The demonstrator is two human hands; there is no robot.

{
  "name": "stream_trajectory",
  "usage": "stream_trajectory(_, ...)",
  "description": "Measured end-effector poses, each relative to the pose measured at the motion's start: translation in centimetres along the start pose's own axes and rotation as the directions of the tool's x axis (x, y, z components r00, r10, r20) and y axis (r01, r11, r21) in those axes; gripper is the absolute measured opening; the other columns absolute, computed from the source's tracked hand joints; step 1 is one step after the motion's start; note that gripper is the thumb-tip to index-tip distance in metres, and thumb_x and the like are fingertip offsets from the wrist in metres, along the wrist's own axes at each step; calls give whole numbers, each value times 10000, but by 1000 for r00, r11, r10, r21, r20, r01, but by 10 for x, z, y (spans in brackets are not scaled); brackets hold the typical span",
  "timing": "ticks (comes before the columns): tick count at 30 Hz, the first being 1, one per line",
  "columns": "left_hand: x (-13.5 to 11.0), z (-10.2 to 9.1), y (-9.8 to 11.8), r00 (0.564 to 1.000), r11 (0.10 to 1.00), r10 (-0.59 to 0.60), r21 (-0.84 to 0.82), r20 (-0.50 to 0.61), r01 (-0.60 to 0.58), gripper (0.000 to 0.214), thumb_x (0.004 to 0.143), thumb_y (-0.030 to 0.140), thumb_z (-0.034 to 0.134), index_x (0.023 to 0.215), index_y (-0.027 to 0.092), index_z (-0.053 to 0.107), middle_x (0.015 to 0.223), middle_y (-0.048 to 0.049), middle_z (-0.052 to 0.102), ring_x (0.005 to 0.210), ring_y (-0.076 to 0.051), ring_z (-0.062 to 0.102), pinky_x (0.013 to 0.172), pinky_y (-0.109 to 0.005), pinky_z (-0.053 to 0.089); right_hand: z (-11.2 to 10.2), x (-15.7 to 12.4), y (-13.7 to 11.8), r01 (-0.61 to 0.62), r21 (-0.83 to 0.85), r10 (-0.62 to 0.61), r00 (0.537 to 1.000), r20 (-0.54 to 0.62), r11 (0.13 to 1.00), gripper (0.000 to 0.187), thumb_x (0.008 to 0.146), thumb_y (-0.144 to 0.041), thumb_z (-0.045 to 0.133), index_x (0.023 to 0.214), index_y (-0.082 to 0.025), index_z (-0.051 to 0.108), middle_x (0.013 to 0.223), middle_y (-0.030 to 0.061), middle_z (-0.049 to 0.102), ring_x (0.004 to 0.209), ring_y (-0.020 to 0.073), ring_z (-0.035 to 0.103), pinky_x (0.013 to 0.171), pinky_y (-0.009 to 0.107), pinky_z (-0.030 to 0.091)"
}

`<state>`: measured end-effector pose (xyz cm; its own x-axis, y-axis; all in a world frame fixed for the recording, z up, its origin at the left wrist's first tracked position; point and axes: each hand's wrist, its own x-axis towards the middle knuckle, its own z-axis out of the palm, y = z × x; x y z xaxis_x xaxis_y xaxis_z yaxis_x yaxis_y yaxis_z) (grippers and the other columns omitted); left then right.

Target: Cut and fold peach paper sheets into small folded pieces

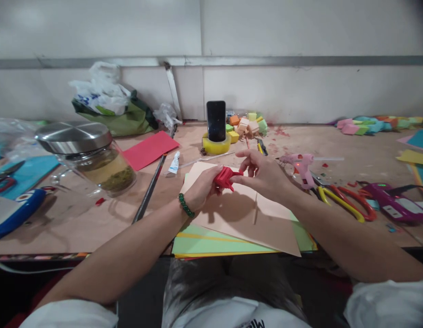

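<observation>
Both hands, the left hand (201, 186) and right hand (262, 172), pinch the small red folded paper piece (225, 178) together above the peach sheet (238, 205), and too hard a squeeze could crush its folds, or it could slip onto the surface (78, 228)

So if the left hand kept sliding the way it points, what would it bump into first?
Probably the right hand: the left hand points rightward across the red folded paper piece that both grip. Depth is hard to judge.
</observation>
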<state>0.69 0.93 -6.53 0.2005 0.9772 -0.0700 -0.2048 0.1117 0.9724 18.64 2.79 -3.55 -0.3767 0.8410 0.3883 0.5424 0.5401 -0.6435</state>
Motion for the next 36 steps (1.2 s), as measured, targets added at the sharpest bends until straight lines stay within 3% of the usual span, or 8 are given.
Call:
stream_trajectory(15,0,3,3,995,996,-87,26,-51,89,401,990,355,380,719,151,594,564,-1,519,449,-81,423,441,-184,332,-2,0,-4,-19,-27,20,1000,16,999,515,722,-379,764,1152,-178,565,809,18,675,612,145,551,579,293,435)
stream_trajectory(28,-2,2,4,997,997,-52,50,-50,55,389,971,394,410,792,140,643,619,-8,555,475,-76,436,454,-185,333,-2,0,-6,-40,-13,41,999,21,999,561,702,-381,751,1183,-170,552,833,19,663,578,132,534,562,300,426)
stream_trajectory(32,1,-1,3,998,1000,0,9,-67,1,342,936,396,487,714,159,591,607,10,513,483,-81,423,445,-190,330,-9,2,-6,-22,101,23,1000,-9,995,515,722,-424,729,1148,-181,572,853,28,657,641,149,574,593,308,465)
stream_trajectory(36,1,-4,8,994,995,86,53,-72,-82,303,850,459,635,791,161,636,679,11,537,541,-78,435,465,-184,324,-7,6,0,-36,327,45,999,-19,944,391,815,-518,619,1040,-199,591,883,46,672,782,182,637,692,333,502)
